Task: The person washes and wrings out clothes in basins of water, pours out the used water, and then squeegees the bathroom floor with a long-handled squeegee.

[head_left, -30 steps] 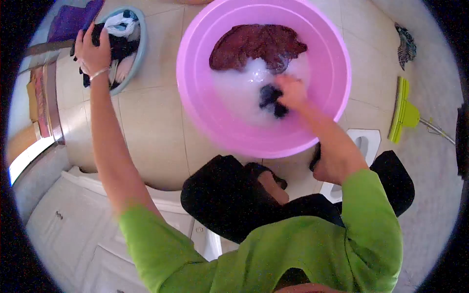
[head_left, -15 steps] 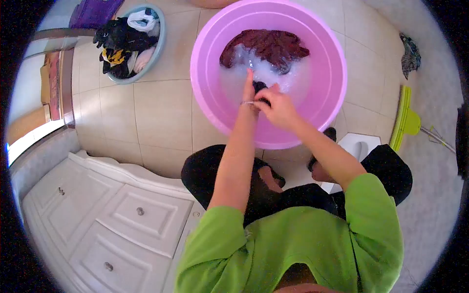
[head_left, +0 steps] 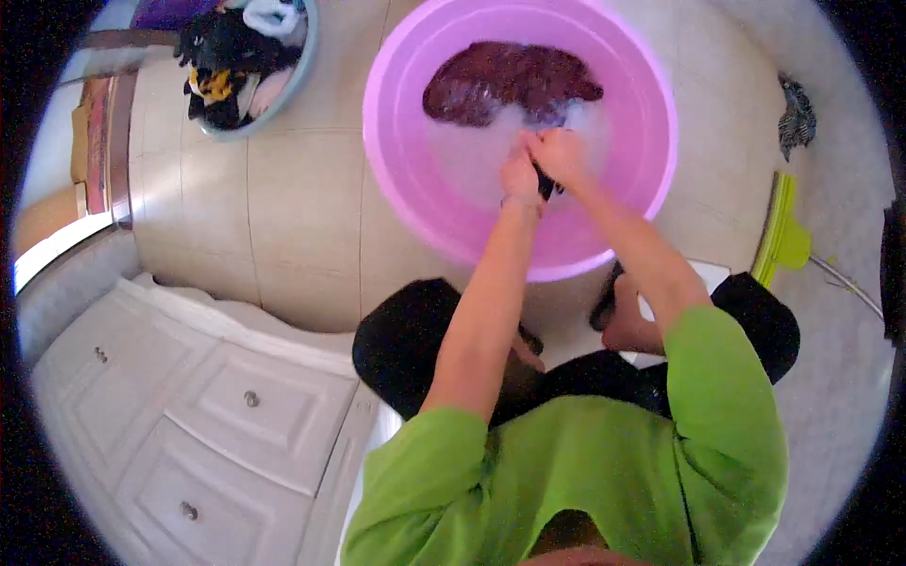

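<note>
work on the black cloth (head_left: 545,185) looks under way, unfinished: the left hand (head_left: 519,176) and right hand (head_left: 564,153) are closed together around it, above milky water (head_left: 467,156) inside the pink tub (head_left: 389,141). a maroon cloth (head_left: 510,80) already lies wet at the tub's far side; a clothes heap (head_left: 226,52) waits outside, left of the tub. the black cloth looks bunched, mostly hidden by fingers.

On your left you have a white cabinet (head_left: 217,429); on your right, a green mop (head_left: 792,245) near a patterned cloth (head_left: 797,118).
</note>
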{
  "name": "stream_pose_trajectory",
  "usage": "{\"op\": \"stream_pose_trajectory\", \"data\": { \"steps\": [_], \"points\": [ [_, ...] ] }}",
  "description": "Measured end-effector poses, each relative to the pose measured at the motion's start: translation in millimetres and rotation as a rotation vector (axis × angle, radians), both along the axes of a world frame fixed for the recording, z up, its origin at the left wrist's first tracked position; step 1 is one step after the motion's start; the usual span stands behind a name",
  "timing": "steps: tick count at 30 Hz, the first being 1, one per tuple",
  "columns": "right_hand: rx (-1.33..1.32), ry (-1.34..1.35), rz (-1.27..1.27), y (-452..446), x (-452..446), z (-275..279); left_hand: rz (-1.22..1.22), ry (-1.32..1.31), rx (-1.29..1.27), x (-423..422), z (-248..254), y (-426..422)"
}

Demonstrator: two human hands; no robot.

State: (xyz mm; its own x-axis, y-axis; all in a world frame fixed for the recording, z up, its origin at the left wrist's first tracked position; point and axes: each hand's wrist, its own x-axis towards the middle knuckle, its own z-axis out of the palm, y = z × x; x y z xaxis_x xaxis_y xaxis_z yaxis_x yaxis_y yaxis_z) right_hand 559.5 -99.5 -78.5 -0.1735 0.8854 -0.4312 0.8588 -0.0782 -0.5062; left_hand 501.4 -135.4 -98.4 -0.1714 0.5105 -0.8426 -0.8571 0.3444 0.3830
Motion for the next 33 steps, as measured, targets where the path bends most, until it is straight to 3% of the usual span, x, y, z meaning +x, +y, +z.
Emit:
{"op": "stream_pose_trajectory", "data": {
  "steps": [1,2,3,4,5,6,7,8,9,10,11,12,16,18,20,22,23,28,30,33],
  "points": [
    [-0.020,-0.169,0.162,32,12,-4,0.000,0.001,0.030,-5,1,7],
    [-0.009,-0.165,0.162,51,22,-12,-0.366,0.257,0.054,-21,-5,4],
    [0.408,-0.163,0.160,64,34,-27,-0.728,0.511,0.063,-35,-10,-1],
    [0.823,-0.150,0.151,71,42,-42,-0.725,0.516,0.056,-45,-12,-7],
    [0.823,-0.140,0.149,75,49,-56,-1.158,0.916,0.004,-53,-12,-13],
    [0.628,-0.231,0.056,77,51,-60,-1.590,1.320,-0.059,-59,-10,-16],
    [0.434,-0.320,-0.036,81,52,-63,-1.588,1.330,-0.062,-63,-7,-16],
    [0.438,-0.315,-0.039,79,53,-66,-1.394,1.475,-0.029,-66,-3,-16],
    [0.308,-0.312,0.028,70,46,-52,-1.187,1.606,0.006,-69,1,-14],
    [0.175,-0.307,0.092,63,41,-40,-1.188,1.611,0.006,-76,6,-5],
    [0.148,-0.179,0.059,62,41,-30,-1.128,1.536,0.254,-84,13,11],
    [0.144,-0.170,0.055,61,42,-15,-1.055,1.458,0.495,-89,25,23],
    [0.258,0.234,0.207,81,43,71,-1.222,1.274,0.577,-65,99,59],
    [0.283,0.343,0.274,83,30,121,-1.163,1.575,0.527,-46,122,66],
    [0.282,0.359,0.306,85,24,157,-0.920,1.594,0.500,-43,162,73],
    [0.333,0.837,0.363,90,22,179,-0.812,1.736,0.654,-54,186,78],
    [-0.003,0.905,0.249,87,29,198,-0.763,1.606,0.646,-58,199,80],
    [0.294,0.850,0.470,100,31,85,-0.665,1.311,0.668,-90,228,75],
    [0.194,0.522,0.534,103,41,72,-0.768,1.126,0.728,-107,229,74],
    [0.182,0.441,0.633,133,55,67,-0.835,1.125,0.667,-145,234,67]
  ]
}}
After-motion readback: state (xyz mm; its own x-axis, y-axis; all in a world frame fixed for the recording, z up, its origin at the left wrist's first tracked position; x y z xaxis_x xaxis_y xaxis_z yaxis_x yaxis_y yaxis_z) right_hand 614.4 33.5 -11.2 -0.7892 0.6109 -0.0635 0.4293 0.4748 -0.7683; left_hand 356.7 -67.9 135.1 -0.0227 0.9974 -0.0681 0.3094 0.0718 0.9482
